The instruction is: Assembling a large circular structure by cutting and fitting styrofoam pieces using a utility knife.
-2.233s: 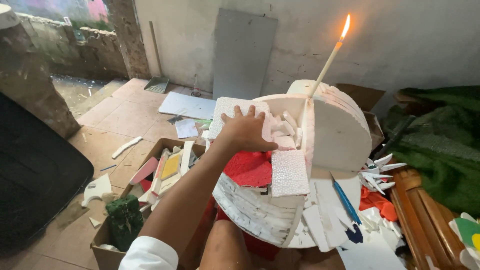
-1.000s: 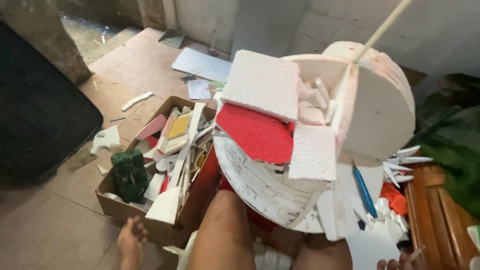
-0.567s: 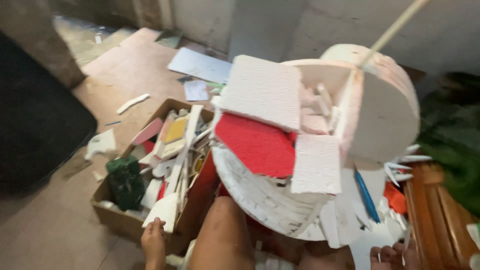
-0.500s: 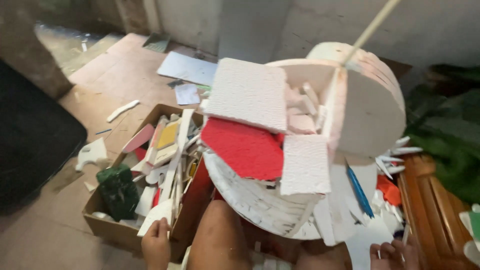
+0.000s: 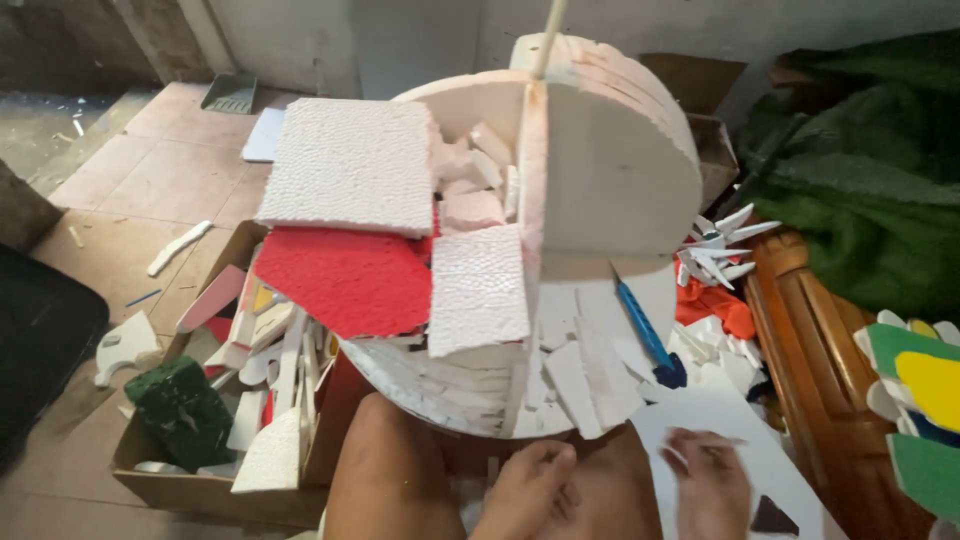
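1. Foam model [image 5: 600, 180]: a round white styrofoam build sits in the person's lap, propped on the knee [image 5: 395, 470] and tilted toward the camera. Judging by the tilt, the knee carries it, so both hands are free.
2. An upright half-disc wall stands on the round base, with a thin stick [image 5: 548, 35] rising from its top edge. Flat pieces lean against the wall: a white textured slab [image 5: 350, 165], a red sheet [image 5: 345, 280] under it, and a smaller white square [image 5: 478, 290] overhanging the base rim. Loose foam chips sit in the gap behind the slab, likely offcuts parked there.
3. A blue pen-like tool [image 5: 640, 325] lies on the base just right of the wall, within easy reach.
4. Left hand [image 5: 525, 490]: low at the frame bottom, just below the base rim, fingers curled loosely. It rests against the leg, grips nothing I can see, and doesn't touch the model.
5. Right hand [image 5: 705, 480]: motion-blurred, fingers spread, palm down on or just over a white sheet [image 5: 740, 440] on the floor. Looks empty; can't tell whether it presses on the sheet.
6. Cardboard box [image 5: 200, 490] on the floor at left holds foam scraps and a dark green block [image 5: 185, 410]. More white cut-outs [image 5: 725, 240] lie at right beside a wooden furniture piece [image 5: 830, 370].
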